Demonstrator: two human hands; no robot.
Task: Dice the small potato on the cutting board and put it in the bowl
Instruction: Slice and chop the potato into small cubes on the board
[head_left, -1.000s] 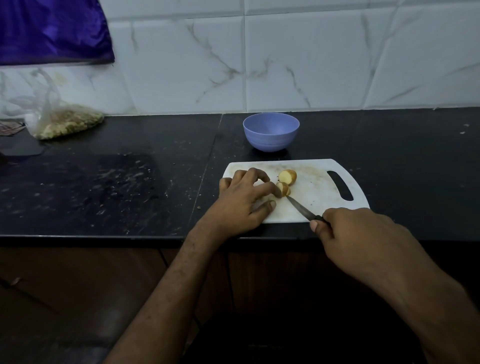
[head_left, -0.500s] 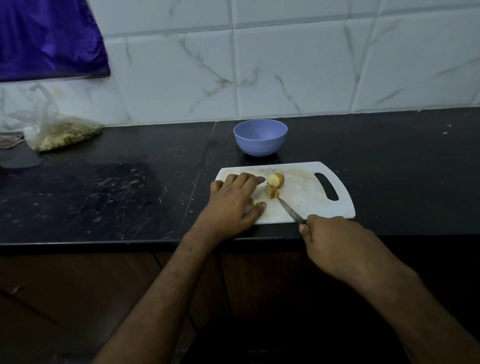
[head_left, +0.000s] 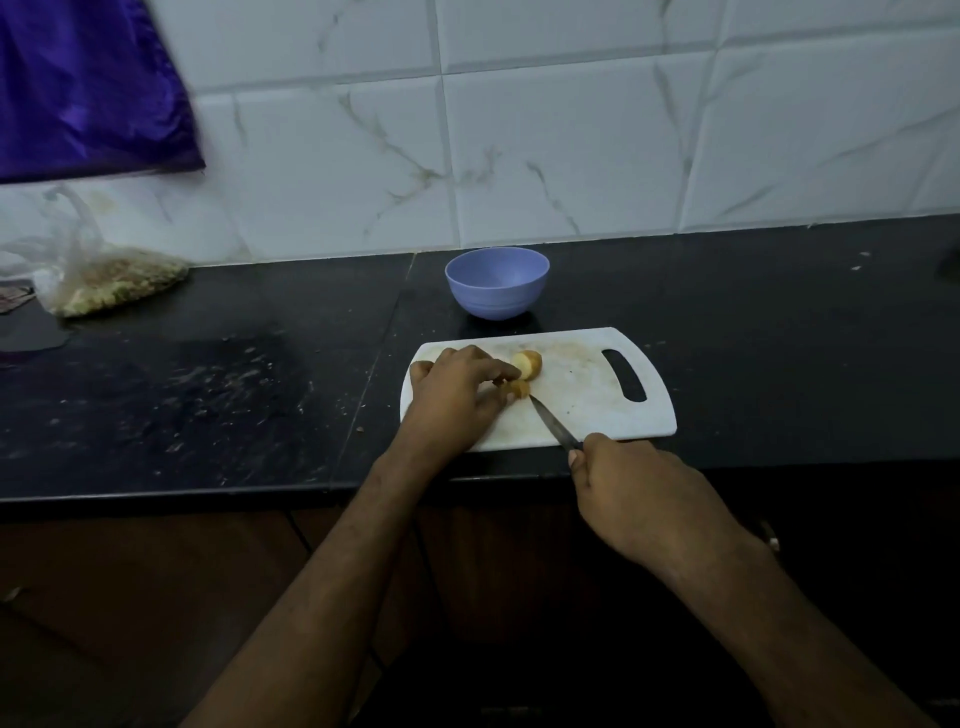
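Observation:
A white cutting board (head_left: 587, 410) lies on the black counter near its front edge. Two potato pieces sit on it: a larger piece (head_left: 529, 362) farther back and a smaller piece (head_left: 518, 387) in front of it. My left hand (head_left: 457, 397) rests on the board's left part and pinches the smaller piece with its fingertips. My right hand (head_left: 631, 488) grips the handle of a small knife (head_left: 551, 422), whose tip touches the smaller piece. An empty lilac bowl (head_left: 497, 282) stands just behind the board.
A clear plastic bag of pale grains (head_left: 104, 280) lies at the counter's back left. A purple cloth (head_left: 88, 88) hangs on the tiled wall above it. The counter's left half is wet and speckled with crumbs.
My left fingers have closed back onto the smaller potato piece after lying flatter half a second ago. The knife tip stays at that piece. The view has shifted slightly.

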